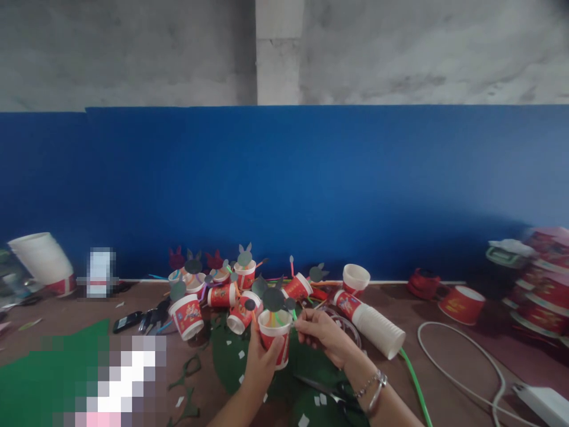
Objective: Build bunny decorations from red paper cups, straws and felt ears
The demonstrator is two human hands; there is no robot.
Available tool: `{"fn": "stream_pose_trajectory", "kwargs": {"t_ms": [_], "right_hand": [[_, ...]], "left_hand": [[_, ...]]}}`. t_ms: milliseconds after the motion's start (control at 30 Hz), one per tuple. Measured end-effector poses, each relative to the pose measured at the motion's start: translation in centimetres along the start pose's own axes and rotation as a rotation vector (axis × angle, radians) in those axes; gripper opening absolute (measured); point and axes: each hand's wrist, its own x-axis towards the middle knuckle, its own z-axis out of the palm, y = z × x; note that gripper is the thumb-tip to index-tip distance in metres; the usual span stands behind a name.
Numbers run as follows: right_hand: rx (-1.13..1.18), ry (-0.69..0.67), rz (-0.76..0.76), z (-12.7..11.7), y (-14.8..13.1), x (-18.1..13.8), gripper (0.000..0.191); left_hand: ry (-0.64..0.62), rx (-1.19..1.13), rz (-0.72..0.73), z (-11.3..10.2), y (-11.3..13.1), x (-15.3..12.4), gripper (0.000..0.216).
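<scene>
My left hand (263, 356) is wrapped round a red and white paper cup (281, 356), held upright with its rim facing me. A dark round paper cutout with pointed ears (272, 298) rises at its far rim, and orange and green strips with small dark ovals stick out at its sides. Just right of the cup, my right hand (326, 335) has thumb and fingers pinched together by the green strip (294, 313). What lies between those fingertips is too small to make out. A bracelet circles my right wrist.
Behind my hands lie several decorated cups (186, 314). A stack of nested cups (377, 329) lies to the right, near a white cable (462, 332). Dark-handled scissors (331, 391) and white paper scraps rest on green sheet. Big red tubs (551, 284) are piled far right.
</scene>
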Motion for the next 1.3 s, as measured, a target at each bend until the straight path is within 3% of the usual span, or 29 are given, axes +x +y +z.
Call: {"fn": "stream_pose_trajectory", "kwargs": {"t_ms": [467, 667, 1067, 1300], "right_hand": [[0.118, -0.011, -0.023, -0.4, 0.1, -0.1, 0.039], [0.122, 0.025, -0.029, 0.1, 0.3, 0.1, 0.036], [0.014, 0.114, -0.158, -0.3, 0.8, 0.9, 0.037], [-0.187, 0.253, -0.268, 0.1, -0.1, 0.4, 0.034]], "left_hand": [[0.060, -0.018, -0.072, 0.0, 0.7, 0.3, 0.065], [0.034, 0.027, -0.025, -0.2, 0.2, 0.5, 0.068], [0.003, -0.016, 0.010, -0.2, -1.1, 0.5, 0.073], [0.007, -0.025, 0.007, 0.3, -0.8, 0.1, 0.079]]}}
